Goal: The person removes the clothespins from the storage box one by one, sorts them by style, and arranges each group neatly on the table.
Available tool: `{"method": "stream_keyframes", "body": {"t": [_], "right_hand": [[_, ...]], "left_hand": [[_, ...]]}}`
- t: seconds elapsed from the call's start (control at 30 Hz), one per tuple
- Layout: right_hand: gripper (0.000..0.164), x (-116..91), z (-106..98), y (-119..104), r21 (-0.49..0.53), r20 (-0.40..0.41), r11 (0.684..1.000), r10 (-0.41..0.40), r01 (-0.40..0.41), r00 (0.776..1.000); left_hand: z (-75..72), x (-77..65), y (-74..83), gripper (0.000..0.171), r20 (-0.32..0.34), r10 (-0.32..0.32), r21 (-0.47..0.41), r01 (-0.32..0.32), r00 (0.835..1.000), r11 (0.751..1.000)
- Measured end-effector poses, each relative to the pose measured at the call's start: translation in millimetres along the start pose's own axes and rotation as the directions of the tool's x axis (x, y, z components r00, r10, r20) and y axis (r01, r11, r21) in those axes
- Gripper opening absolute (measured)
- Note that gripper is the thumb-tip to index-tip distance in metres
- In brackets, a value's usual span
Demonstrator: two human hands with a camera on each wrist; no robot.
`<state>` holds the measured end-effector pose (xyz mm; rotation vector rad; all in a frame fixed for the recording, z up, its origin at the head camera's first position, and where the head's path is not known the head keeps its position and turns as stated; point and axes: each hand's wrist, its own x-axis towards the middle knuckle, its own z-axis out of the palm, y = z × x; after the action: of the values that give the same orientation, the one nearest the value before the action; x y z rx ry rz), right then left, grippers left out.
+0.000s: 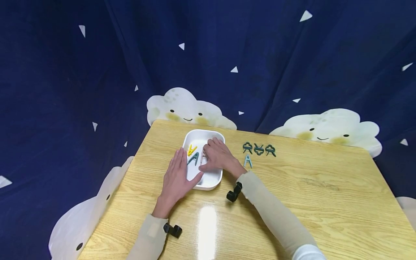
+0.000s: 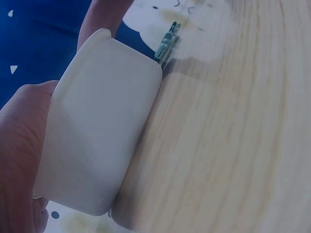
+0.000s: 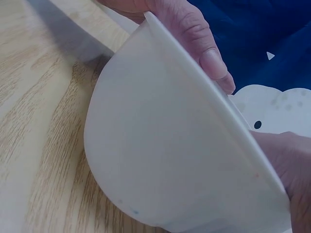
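A white plastic tray (image 1: 212,180) holds a yellow clothespin (image 1: 191,150), a dark green clothespin (image 1: 194,158) and a pale pink clothespin (image 1: 203,157). My left hand (image 1: 177,175) rests along the tray's left rim, fingers straight, its thumb over the near edge. Reaching in over the right side, my right hand (image 1: 218,156) has bent fingers close around the pale pink clothespin. The hand partly covers that clothespin, so whether it is pinched cannot be told. Both wrist views mostly show the tray's outer wall (image 2: 102,121).
Right of the tray, a light blue clothespin (image 1: 248,161) lies on the wooden table (image 1: 312,187). Behind it, three dark green clips (image 1: 259,149) form a row. A dark blue curtain (image 1: 208,43) with clouds hangs beyond the table's back edge.
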<state>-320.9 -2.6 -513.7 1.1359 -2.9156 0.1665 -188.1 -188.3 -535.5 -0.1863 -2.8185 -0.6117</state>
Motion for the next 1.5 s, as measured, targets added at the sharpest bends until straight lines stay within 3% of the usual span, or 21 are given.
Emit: {"method": "stream_keyframes", "body": {"t": [0.33,0.6,0.97,1.5], "right_hand": [[0.066,1.4,-3.0,1.5,0.015,-0.044,1.000,-0.009,0.010,0.999],[0.070,-0.7,-17.9,3.0,0.022,-0.061,1.000,-0.005,0.006,0.998],[0.074,-12.9,-42.4,5.6,0.087,-0.085,0.996,0.023,-0.016,0.996],[0.079,-27.6,-56.9,20.8,0.058,-0.090,0.997,0.059,-0.054,0.994]], "left_hand": [[-1.6,-0.8,1.4,0.109,0.029,-0.018,0.001,0.018,0.999,1.000],[-1.4,0.2,1.4,0.109,0.036,-0.024,0.008,0.023,0.999,1.000],[-0.9,0.4,1.2,0.109,0.025,-0.016,-0.003,0.016,1.000,1.000],[-0.1,0.6,-0.1,0.109,0.017,-0.016,-0.002,0.016,1.000,1.000]]}}
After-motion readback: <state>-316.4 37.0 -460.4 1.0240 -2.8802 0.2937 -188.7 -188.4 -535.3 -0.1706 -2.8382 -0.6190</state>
